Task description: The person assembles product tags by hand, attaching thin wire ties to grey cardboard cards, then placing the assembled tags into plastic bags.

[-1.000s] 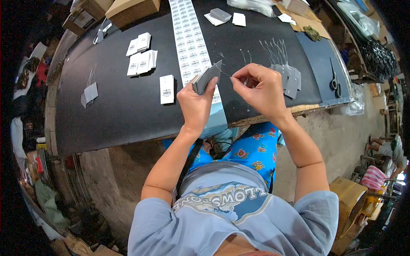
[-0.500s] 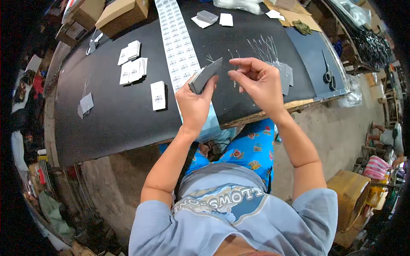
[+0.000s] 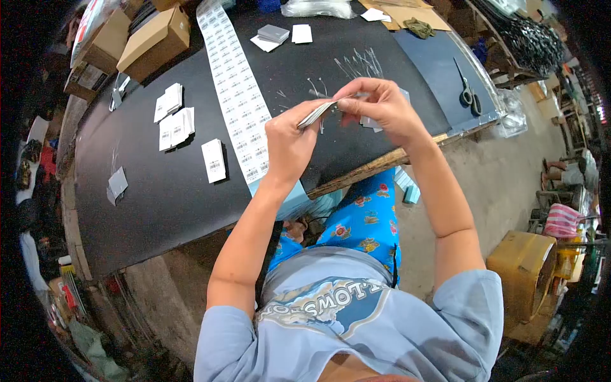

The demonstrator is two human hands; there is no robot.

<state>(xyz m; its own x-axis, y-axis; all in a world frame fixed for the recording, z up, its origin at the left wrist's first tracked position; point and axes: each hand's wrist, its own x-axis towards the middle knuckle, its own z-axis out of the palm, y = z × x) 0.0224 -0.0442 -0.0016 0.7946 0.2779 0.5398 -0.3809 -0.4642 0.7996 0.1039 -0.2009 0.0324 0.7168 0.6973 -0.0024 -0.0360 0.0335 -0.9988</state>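
A thin stack of hang tags (image 3: 316,115), seen nearly edge-on, is gripped in my left hand (image 3: 287,143) above the black tabletop. My right hand (image 3: 389,114) has thumb and index finger pinched together at the far right corner of that stack. Whether a string is between those fingertips is too small to tell. Thin looped strings (image 3: 363,63) stand up behind my right hand, with grey tags partly hidden under it. A long strip of printed barcode labels (image 3: 230,79) runs down the table just left of my left hand.
Stacks of white barcode tags (image 3: 214,160) lie left of the strip. Grey strung tags (image 3: 118,183) sit farther left. Black scissors (image 3: 468,95) rest at the right, near the table edge. Cardboard boxes (image 3: 156,41) and a plastic-wrapped bundle (image 3: 318,7) are at the back.
My right hand has moved in to meet the stack and pinches its corner. My left hand has tilted the stack from showing its grey face to nearly edge-on. The view has shifted.
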